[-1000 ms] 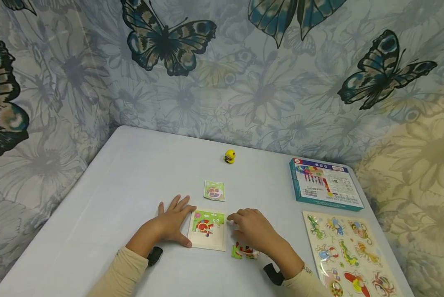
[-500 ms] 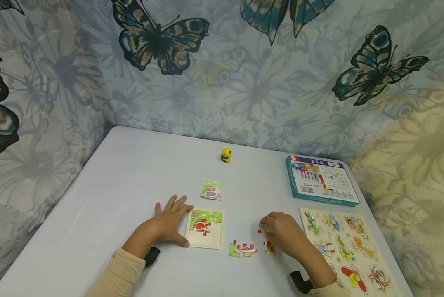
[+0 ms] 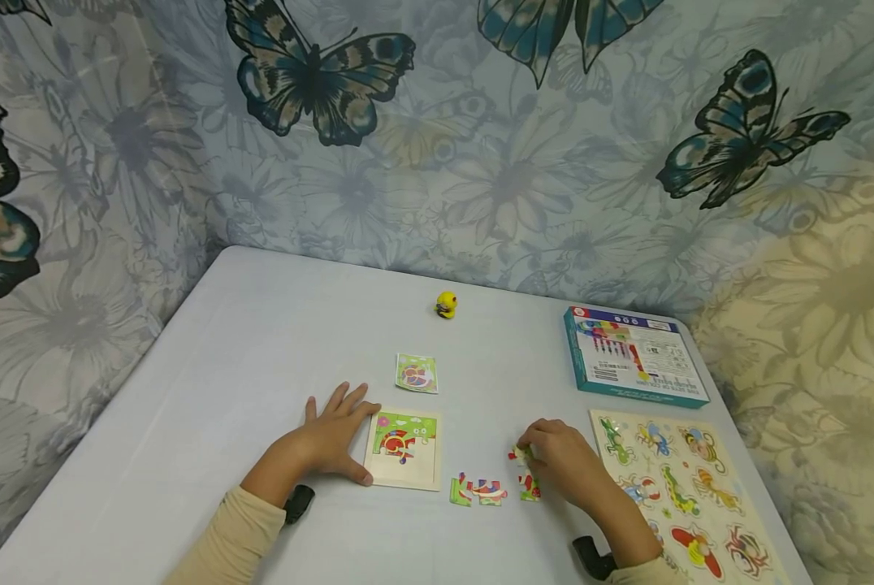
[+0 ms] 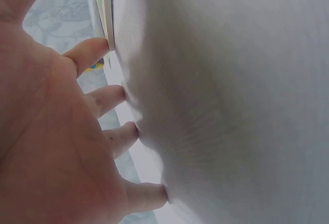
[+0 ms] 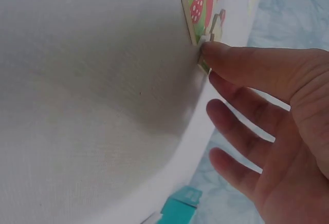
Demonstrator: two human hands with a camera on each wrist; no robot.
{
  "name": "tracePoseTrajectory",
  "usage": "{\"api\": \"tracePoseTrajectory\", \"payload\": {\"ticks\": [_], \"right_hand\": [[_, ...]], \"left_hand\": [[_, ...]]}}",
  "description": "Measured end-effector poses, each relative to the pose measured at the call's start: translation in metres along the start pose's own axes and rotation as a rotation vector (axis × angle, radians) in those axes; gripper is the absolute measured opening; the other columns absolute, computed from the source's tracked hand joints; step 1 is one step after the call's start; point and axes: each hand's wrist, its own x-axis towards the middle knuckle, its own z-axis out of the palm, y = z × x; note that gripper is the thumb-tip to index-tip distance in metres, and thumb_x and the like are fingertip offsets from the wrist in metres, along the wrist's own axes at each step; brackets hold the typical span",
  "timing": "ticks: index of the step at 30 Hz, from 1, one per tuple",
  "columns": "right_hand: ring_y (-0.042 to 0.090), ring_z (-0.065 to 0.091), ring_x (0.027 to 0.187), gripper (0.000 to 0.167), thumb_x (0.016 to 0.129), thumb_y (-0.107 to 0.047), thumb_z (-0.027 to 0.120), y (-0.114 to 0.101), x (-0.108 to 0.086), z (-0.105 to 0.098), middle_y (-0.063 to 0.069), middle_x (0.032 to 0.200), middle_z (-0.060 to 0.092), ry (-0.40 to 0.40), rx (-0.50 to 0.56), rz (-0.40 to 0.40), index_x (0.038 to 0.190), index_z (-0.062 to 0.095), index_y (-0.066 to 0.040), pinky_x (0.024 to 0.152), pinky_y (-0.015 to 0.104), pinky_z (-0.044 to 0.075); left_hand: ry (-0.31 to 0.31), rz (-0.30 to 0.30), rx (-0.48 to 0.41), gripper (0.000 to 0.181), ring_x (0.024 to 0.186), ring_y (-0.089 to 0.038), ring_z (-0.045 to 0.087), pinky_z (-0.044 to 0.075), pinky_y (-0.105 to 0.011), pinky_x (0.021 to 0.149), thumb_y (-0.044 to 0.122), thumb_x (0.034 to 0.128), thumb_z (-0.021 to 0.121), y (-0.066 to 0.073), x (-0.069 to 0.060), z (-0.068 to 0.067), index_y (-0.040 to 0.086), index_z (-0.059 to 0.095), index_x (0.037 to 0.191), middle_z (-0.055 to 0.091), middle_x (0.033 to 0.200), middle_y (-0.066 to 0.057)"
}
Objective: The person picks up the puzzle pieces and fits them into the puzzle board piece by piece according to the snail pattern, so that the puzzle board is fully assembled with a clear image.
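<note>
My left hand (image 3: 327,441) lies spread along the left side of a square wooden puzzle board (image 3: 408,475), index finger and thumb touching its edge. In the left wrist view the index fingertip meets the board's edge (image 4: 108,18); the other fingertips rest on the table. Part of a red and green picture fills the board's upper left. Right of it, my right hand (image 3: 564,455) pinches a small puzzle piece (image 3: 521,457) between thumb and index finger, low at the table. A piece with a spotted mushroom (image 5: 198,8) lies right beside it. Two more pieces (image 3: 491,491) lie nearer the board.
Behind the board is a small picture card (image 3: 417,374), with a yellow toy duck (image 3: 446,305) farther back. A flat teal-edged box (image 3: 638,357) lies at the back right. In front of it, an insect puzzle board (image 3: 681,487) reaches under the right forearm.
My right hand has moved from beside the board's right edge out to the pieces at the right, and has taken hold of one. The left hand keeps its place at the board.
</note>
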Motion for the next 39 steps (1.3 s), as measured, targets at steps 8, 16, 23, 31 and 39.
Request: {"api": "tracePoseTrajectory", "payload": {"ticks": [8,16,23,31,39], "right_hand": [[0.020,0.064,0.100,0.020,0.075,-0.002,0.080,-0.003,0.001,0.001,-0.002,0.099,0.069,0.005,0.026,-0.008,0.090,0.072,-0.014,0.091,0.040,0.052],[0.017,0.064,0.097,0.025,0.074,-0.005,0.082,-0.011,0.004,0.002,-0.003,0.099,0.069,0.054,-0.009,-0.068,0.095,0.072,-0.014,0.089,0.037,0.053],[0.015,0.064,0.095,0.029,0.077,-0.015,0.082,-0.054,0.021,-0.002,-0.004,0.101,0.068,0.034,-0.018,-0.231,0.104,0.072,-0.015,0.087,0.036,0.053],[0.013,0.062,0.088,0.027,0.080,-0.022,0.080,-0.090,0.041,0.009,-0.002,0.098,0.068,0.015,-0.075,-0.421,0.105,0.073,-0.015,0.084,0.036,0.052],[0.013,0.060,0.089,0.025,0.083,-0.026,0.077,-0.099,0.046,0.016,-0.003,0.098,0.067,-0.001,-0.097,-0.418,0.106,0.074,-0.018,0.090,0.039,0.050]], "left_hand": [[0.002,-0.007,-0.003,0.104,0.149,-0.040,0.001,0.001,-0.077,0.105,0.045,0.0587,0.091,-0.001,-0.003,-0.002,0.017,0.041,0.145,0.014,0.162,-0.012],[0.001,-0.011,0.004,0.104,0.149,-0.040,0.002,0.001,-0.077,0.105,0.046,0.0584,0.090,-0.005,-0.003,-0.002,0.017,0.041,0.145,0.014,0.162,-0.013],[-0.003,-0.013,-0.006,0.104,0.149,-0.040,0.001,0.001,-0.077,0.105,0.045,0.0591,0.090,-0.003,-0.003,-0.004,0.017,0.041,0.146,0.014,0.162,-0.013],[-0.005,-0.009,-0.015,0.103,0.149,-0.040,0.003,0.001,-0.077,0.105,0.045,0.0589,0.091,0.001,-0.004,-0.004,0.016,0.042,0.145,0.015,0.162,-0.013],[-0.002,-0.008,-0.011,0.102,0.149,-0.040,0.003,0.001,-0.076,0.106,0.045,0.0590,0.090,0.003,-0.003,-0.002,0.017,0.042,0.145,0.015,0.162,-0.013]]}}
